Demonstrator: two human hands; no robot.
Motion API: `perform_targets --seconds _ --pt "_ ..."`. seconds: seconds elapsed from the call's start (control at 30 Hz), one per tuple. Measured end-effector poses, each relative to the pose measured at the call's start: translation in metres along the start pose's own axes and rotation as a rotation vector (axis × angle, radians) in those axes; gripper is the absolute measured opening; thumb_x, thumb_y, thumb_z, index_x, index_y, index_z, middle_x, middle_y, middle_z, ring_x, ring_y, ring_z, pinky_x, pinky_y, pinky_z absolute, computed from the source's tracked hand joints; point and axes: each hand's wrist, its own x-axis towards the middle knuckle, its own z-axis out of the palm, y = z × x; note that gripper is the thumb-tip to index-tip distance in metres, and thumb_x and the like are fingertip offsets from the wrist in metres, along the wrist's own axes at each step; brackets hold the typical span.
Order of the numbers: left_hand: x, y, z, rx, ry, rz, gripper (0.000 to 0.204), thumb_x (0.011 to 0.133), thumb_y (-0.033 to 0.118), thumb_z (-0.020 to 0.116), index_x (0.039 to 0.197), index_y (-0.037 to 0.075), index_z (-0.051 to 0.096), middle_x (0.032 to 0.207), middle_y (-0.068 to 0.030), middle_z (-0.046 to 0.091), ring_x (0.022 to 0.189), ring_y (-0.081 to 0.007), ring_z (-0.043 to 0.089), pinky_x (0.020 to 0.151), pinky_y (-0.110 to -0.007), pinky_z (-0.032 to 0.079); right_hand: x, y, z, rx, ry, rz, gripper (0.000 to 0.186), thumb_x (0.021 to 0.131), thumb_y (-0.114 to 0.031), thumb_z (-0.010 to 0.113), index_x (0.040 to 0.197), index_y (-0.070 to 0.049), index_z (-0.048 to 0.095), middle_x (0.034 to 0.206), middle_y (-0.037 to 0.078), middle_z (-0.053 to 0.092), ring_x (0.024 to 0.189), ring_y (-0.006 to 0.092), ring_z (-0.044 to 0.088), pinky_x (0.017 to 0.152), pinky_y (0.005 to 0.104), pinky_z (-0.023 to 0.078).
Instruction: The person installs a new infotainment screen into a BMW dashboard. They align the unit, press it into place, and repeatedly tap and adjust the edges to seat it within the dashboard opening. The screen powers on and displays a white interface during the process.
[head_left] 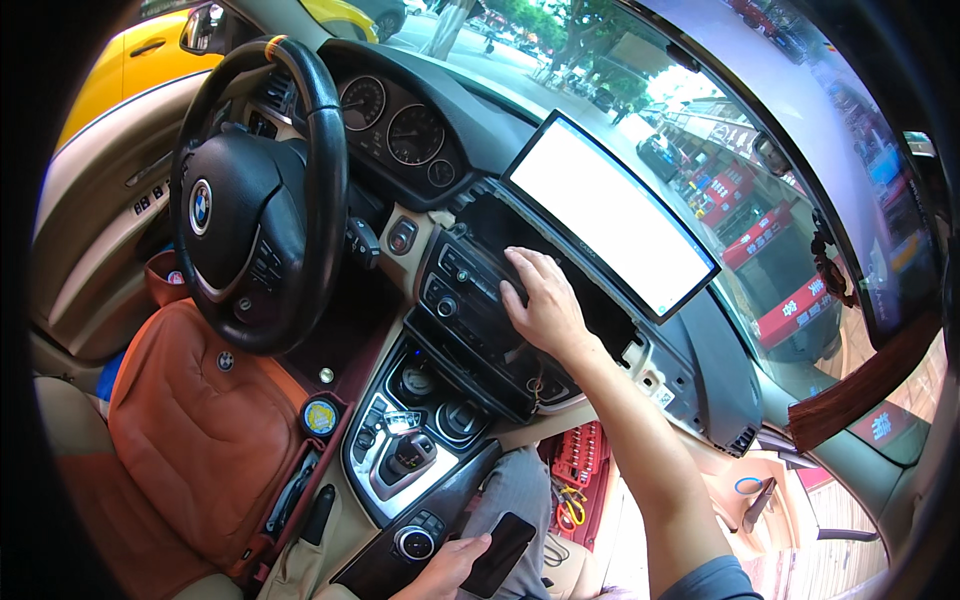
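Low in the view, my left hand (452,572) is closed around the edge of a black smartphone (502,556), whose screen looks dark. My right hand (548,305) reaches up to the middle of the dashboard. Its fingers are stretched forward and slightly apart over the top of the black centre control panel (452,285), beside a dark opening in the dash. Whether the fingertips press on the panel or hover over it, I cannot tell. Above the opening stands a wide display screen (612,215), lit plain white.
The steering wheel (262,190) and an orange-covered seat (215,420) are to the left. Below the panel sits the gear selector (408,455) with a round control knob (414,543). A red tool case (582,455) and yellow-handled pliers (570,508) lie right of my leg.
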Motion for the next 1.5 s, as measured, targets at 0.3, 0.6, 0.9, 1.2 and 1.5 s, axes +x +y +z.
perform_targets --seconds 0.3,0.6,0.9,1.2,1.5 --pt "-0.002 0.004 0.002 -0.010 0.010 -0.030 0.039 0.104 0.034 0.063 0.112 -0.004 0.072 0.098 -0.0058 0.072 0.087 -0.0145 0.066 0.078 -0.030 0.051 0.000 -0.001 -0.002 0.020 -0.061 0.069 0.044 0.094 -0.018 0.068 0.132 0.004 0.060 0.132 0.021 0.062 0.121 0.0368 0.061 0.104 0.0421 0.050" --pt "-0.003 0.006 0.002 -0.031 -0.025 -0.012 0.040 0.104 0.034 0.063 0.113 -0.004 0.072 0.100 -0.0065 0.073 0.090 -0.0150 0.066 0.081 -0.030 0.051 0.000 -0.002 -0.003 0.017 -0.075 0.078 0.045 0.095 -0.019 0.068 0.132 0.004 0.060 0.132 0.021 0.062 0.121 0.0368 0.061 0.104 0.0421 0.050" --pt "-0.007 0.012 0.004 0.009 -0.015 -0.050 0.043 0.104 0.034 0.063 0.118 -0.006 0.070 0.106 -0.0087 0.073 0.096 -0.0168 0.066 0.086 -0.031 0.050 0.000 -0.002 -0.003 0.023 -0.072 0.079 0.044 0.094 -0.019 0.068 0.131 0.004 0.061 0.131 0.021 0.062 0.121 0.0372 0.061 0.104 0.0423 0.050" --pt "-0.004 0.007 0.002 -0.022 -0.020 -0.041 0.040 0.105 0.033 0.063 0.115 -0.005 0.071 0.102 -0.0066 0.073 0.092 -0.0149 0.066 0.083 -0.030 0.050 0.000 -0.002 -0.003 0.013 -0.061 0.066 0.044 0.094 -0.018 0.068 0.132 0.004 0.060 0.132 0.022 0.062 0.121 0.0373 0.061 0.104 0.0423 0.050" --pt "-0.005 0.007 0.001 -0.033 -0.018 -0.044 0.040 0.104 0.035 0.063 0.109 -0.004 0.072 0.097 -0.0052 0.072 0.088 -0.0141 0.065 0.080 -0.030 0.049 0.000 -0.002 -0.003 0.005 -0.061 0.075 0.045 0.095 -0.019 0.068 0.132 0.005 0.060 0.133 0.022 0.062 0.122 0.0368 0.060 0.105 0.0419 0.050"
